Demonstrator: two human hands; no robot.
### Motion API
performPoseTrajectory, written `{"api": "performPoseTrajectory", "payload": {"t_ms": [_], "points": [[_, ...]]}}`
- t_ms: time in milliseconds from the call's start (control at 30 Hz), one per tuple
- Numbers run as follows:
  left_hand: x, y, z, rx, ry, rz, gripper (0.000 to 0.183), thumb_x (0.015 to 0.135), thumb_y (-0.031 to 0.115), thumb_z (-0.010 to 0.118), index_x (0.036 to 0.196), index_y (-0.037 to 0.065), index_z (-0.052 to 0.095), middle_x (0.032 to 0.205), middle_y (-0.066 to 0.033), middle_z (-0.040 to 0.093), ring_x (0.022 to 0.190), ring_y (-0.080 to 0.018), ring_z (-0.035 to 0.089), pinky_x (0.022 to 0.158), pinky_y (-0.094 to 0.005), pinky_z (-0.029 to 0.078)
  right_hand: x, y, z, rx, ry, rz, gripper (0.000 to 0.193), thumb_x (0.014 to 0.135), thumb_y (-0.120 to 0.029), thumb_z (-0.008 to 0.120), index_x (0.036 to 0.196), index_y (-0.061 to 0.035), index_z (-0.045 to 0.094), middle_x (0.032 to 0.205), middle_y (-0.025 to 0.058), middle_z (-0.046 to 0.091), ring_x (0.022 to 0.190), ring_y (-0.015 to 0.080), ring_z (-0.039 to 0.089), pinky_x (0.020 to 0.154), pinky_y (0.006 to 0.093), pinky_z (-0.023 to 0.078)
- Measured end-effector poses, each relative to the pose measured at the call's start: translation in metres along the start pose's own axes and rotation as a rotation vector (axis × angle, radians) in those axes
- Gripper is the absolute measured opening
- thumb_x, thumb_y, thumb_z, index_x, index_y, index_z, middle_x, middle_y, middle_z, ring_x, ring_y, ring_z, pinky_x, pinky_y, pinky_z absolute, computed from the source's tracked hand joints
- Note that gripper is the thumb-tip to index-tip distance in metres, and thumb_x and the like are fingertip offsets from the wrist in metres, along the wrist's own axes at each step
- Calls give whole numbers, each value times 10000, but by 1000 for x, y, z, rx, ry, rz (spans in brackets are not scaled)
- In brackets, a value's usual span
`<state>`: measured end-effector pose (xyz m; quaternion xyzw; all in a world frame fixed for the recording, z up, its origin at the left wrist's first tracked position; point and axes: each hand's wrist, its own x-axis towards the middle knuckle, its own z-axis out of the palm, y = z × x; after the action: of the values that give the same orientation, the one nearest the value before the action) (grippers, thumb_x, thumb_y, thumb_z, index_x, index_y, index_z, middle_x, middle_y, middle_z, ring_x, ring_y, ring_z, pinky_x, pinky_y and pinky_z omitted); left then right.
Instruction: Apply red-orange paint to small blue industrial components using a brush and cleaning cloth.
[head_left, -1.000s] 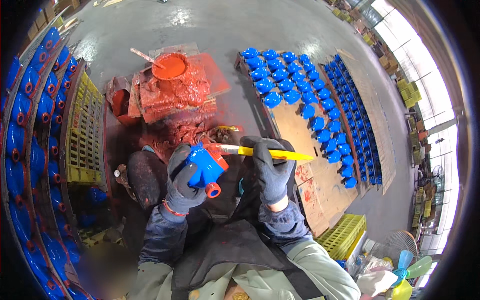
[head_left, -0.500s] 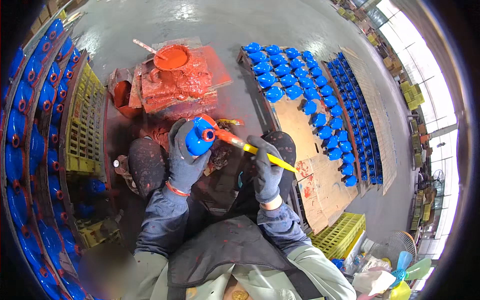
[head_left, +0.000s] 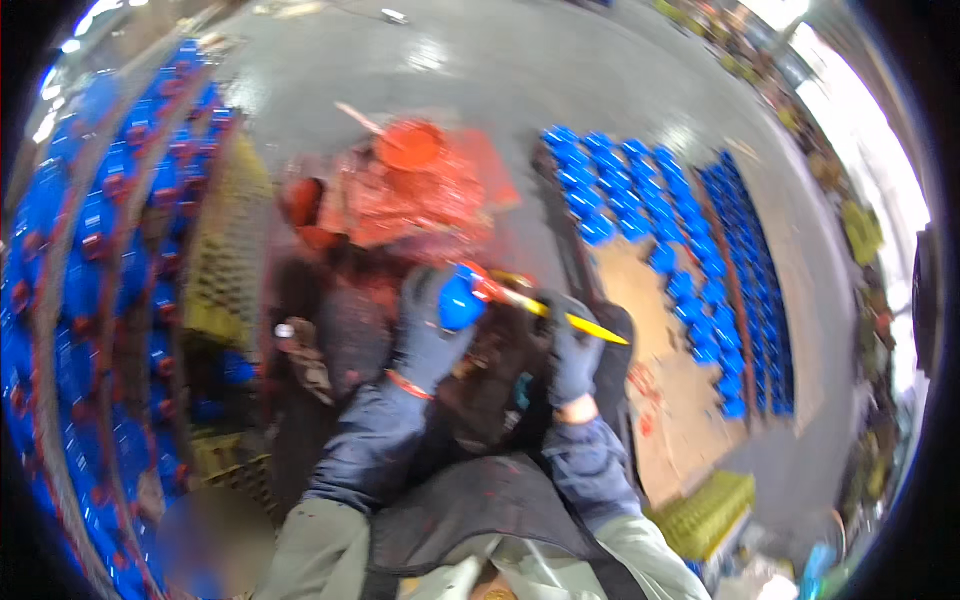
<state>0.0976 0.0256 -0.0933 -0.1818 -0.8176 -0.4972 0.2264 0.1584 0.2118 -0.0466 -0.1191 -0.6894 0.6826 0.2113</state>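
A glossy blue rounded metal part (head_left: 459, 304) with a red-painted rim is gripped in my left hand (head_left: 424, 340), which wears a dark glove. My right hand (head_left: 573, 352), also gloved, is closed around a paintbrush (head_left: 601, 331) with a yellow handle. The brush's red-coated end points left and meets the part's red rim; blur hides the exact contact. Ahead of my hands, a pot of red paint (head_left: 411, 146) sits on a paint-smeared stand (head_left: 400, 205), a stick leaning out of it.
On the right, rows of blue parts (head_left: 690, 285) cover a cardboard-topped table (head_left: 655, 400). Racks of similar parts (head_left: 95, 245) rise on the left beside a yellow crate (head_left: 225, 270). Another yellow crate (head_left: 705, 515) stands at lower right. A red-stained bucket (head_left: 303, 203) is left of the stand.
The whole view has shifted and blurred, with the surroundings appearing farther right and lower. Both hands keep hold of the blue part and the paintbrush; the part looks turned, its round opening less visible.
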Motion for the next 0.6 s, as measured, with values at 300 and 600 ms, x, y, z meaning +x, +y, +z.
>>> {"api": "performPoseTrajectory", "payload": {"t_ms": [300, 600], "points": [[-7, -9, -65, -572, 29, -305, 988, 700, 231, 882, 1491, 84, 307, 1423, -108, 432, 1325, -246, 415, 1101, -412, 367, 12, 74, -8, 11, 80, -128, 374, 989, -358, 562, 1053, -12, 686, 749, -5, 573, 673, 68, 520, 591, 225, 409], [-7, 127, -249, -575, 344, -352, 1006, 698, 186, 852, 1522, 143, 277, 1423, -96, 415, 1279, -233, 456, 1033, -387, 445, 4, 90, -14, 316, -210, 162, 396, 1022, -280, 476, 1192, 34, 647, 1101, 75, 671, 1003, 191, 607, 930, 323, 459]]}}
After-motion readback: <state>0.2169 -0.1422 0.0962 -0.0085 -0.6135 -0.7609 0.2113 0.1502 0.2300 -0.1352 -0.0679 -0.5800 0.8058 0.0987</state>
